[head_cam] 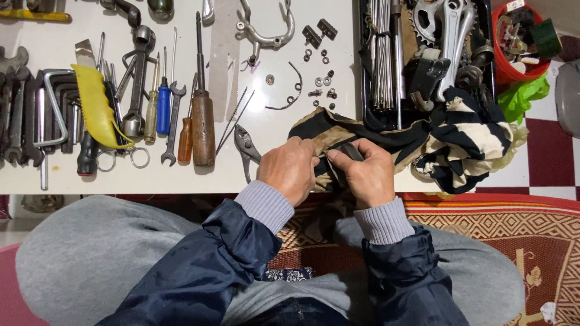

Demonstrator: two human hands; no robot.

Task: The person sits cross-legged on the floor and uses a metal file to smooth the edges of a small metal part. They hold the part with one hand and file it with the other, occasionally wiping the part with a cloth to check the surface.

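Note:
My left hand (292, 169) and my right hand (366, 173) meet at the front edge of a white board (272, 139). Both pinch a small dark part (349, 151) wrapped in a black and cream striped rag (459, 142). The rag trails to the right over the board's edge. Most of the dark part is hidden by my fingers and the cloth. Grey pliers (246, 151) lie just left of my left hand.
Screwdrivers (203, 121), wrenches (138, 78), hex keys (54, 108), a yellow cloth (96, 105), a brake caliper (266, 30) and small nuts (323, 81) lie on the board. A black tray (423, 54) holds spokes and a crank. Red tub (513, 42) at right, patterned mat (513, 241) below.

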